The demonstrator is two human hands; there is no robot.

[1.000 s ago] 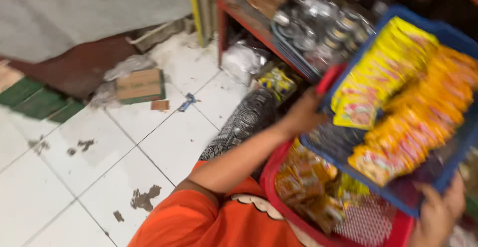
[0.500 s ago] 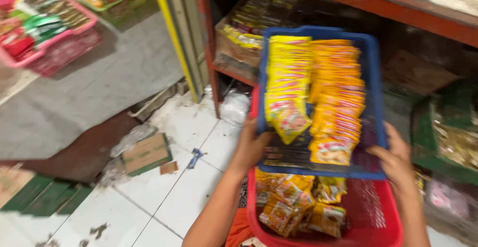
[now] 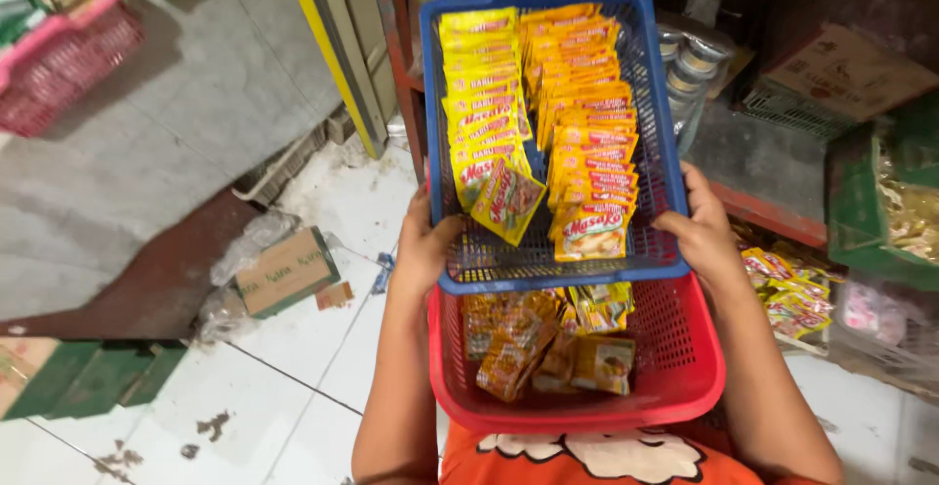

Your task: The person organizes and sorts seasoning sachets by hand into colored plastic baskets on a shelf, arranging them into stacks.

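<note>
- You held the blue basket [image 3: 548, 250] with both hands, carried level in front of the shelf [image 3: 773, 213] and stacked on the red basket [image 3: 675, 368] against your chest.
- Your left hand [image 3: 423, 248] had its grip closed round the blue basket's left near corner, thumb over the rim.
- Your right hand [image 3: 702, 231] clasped the right side, fingers curled on the wall.
- Judged from this, you were mid-carry; the next move would call for a free spot on the shelf and a level slide in, so the rows stay put.
- Yellow sachets [image 3: 481, 84] lay in an overlapping row on the left, orange sachets [image 3: 585, 104] on the right; one yellow sachet had slipped askew at the near end.
- Loose orange-brown packets [image 3: 548, 348] lay in the red basket.
- A flat cardboard box [image 3: 286, 270] sat on the tiled floor [image 3: 293, 387] to your left, and a pink basket [image 3: 59, 55] of goods stood farther off.
</note>
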